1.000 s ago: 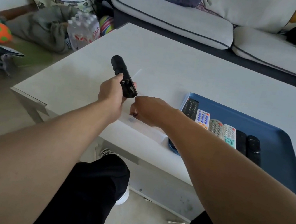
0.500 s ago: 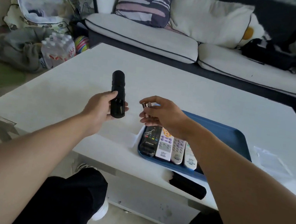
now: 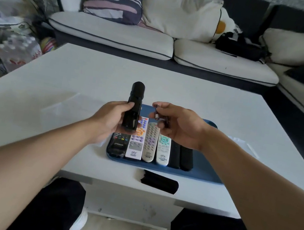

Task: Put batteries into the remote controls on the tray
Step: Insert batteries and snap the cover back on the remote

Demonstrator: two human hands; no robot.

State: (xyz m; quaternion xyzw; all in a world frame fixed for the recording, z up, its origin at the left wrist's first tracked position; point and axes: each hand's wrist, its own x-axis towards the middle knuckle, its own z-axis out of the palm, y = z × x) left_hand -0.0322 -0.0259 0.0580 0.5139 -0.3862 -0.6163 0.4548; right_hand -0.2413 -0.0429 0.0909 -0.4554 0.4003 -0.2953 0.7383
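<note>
Left hand (image 3: pixel 110 121) grips a black remote (image 3: pixel 133 110) above the blue tray (image 3: pixel 200 174). Right hand (image 3: pixel 178 126) pinches what appear to be two batteries (image 3: pixel 156 112).

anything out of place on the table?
One thing: a black battery cover lies alone on the white table, off the blue tray, near the front edge. The remotes on the tray sit in a tidy row.

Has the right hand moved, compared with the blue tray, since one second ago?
Yes. The right hand, pinching batteries, was beyond the blue tray's left end; now it is held over the remotes on it.
</note>
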